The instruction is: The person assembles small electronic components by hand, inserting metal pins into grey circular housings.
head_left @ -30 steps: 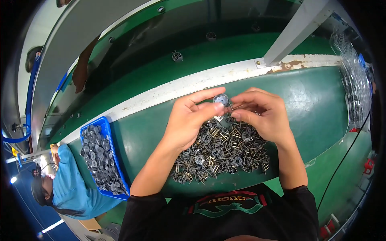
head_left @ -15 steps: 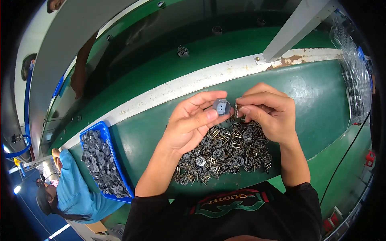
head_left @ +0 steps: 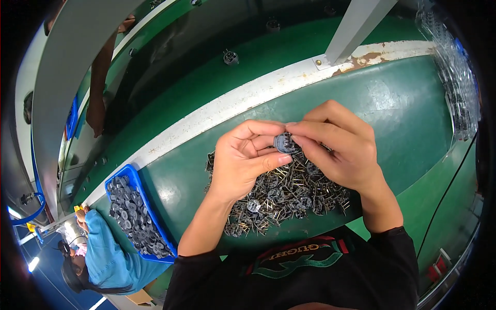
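Note:
My left hand (head_left: pixel 232 157) holds a small round grey plastic housing (head_left: pixel 279 145) between thumb and fingers, above the work table. Thumb and forefinger of my right hand (head_left: pixel 343 142) are pinched on a dark plug insert with metal pins (head_left: pixel 290 143), which sits at the mouth of the housing. How deep it sits is hidden by my fingers. Beneath both hands spreads a heap of similar pinned inserts (head_left: pixel 276 199), dark with brassy prongs. To the left, a blue tray (head_left: pixel 138 181) is full of grey round housings (head_left: pixel 129 209).
Beyond a worn white rail (head_left: pixel 222 106) runs a green belt carrying several small round parts (head_left: pixel 230 57). A grey post (head_left: pixel 356 33) rises from the rail. Clear plastic trays (head_left: pixel 454 88) are stacked at the far right. A person in blue (head_left: pixel 111 253) sits at the left.
My right hand has moved left, bringing the insert against the housing. The housing has turned in my left hand. The whole view has shifted slightly.

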Tool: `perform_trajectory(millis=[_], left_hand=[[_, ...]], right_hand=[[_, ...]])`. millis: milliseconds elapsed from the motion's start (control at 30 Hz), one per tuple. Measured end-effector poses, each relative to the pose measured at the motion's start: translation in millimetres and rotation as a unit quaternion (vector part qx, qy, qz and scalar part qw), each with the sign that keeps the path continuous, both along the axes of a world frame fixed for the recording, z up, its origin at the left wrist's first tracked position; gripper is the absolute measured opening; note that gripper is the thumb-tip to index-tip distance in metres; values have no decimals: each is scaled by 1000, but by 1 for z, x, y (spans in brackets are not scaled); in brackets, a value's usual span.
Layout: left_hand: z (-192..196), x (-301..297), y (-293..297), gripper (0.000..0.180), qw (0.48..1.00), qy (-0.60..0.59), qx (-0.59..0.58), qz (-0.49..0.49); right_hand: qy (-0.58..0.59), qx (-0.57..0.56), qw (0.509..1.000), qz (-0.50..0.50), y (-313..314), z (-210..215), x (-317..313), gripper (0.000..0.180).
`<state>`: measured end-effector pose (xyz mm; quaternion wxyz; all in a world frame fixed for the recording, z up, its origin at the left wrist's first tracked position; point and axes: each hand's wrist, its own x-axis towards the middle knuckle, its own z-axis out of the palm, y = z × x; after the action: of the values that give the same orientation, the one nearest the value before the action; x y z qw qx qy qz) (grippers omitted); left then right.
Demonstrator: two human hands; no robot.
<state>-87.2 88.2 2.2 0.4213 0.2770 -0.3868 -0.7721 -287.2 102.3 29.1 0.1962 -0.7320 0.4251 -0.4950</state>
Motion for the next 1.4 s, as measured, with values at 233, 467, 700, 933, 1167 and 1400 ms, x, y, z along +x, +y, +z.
perform_trajectory(millis=[233,467,700,933,1167,1400], left_hand=[[4,-3,1,35,998,-44,-35,-4],[3,-5,7,34,997,-67,-21,12],[5,1,-1,27,995,-88,4,48],[10,26,-68,19,933,-280,-118,193],[-40,98,-134,21,796,-502,-190,280],[-14,105,-188,33,712,-599,-246,270]], right_hand=[[43,-45,998,26,2,-2,1,34],[72,-66,995,-4,7,-12,10,34],[30,-25,999,-9,2,-16,15,33],[224,88,971,5,-3,-20,8,9],[236,148,959,52,2,-22,10,10],[97,271,956,64,-2,-3,1,12]])
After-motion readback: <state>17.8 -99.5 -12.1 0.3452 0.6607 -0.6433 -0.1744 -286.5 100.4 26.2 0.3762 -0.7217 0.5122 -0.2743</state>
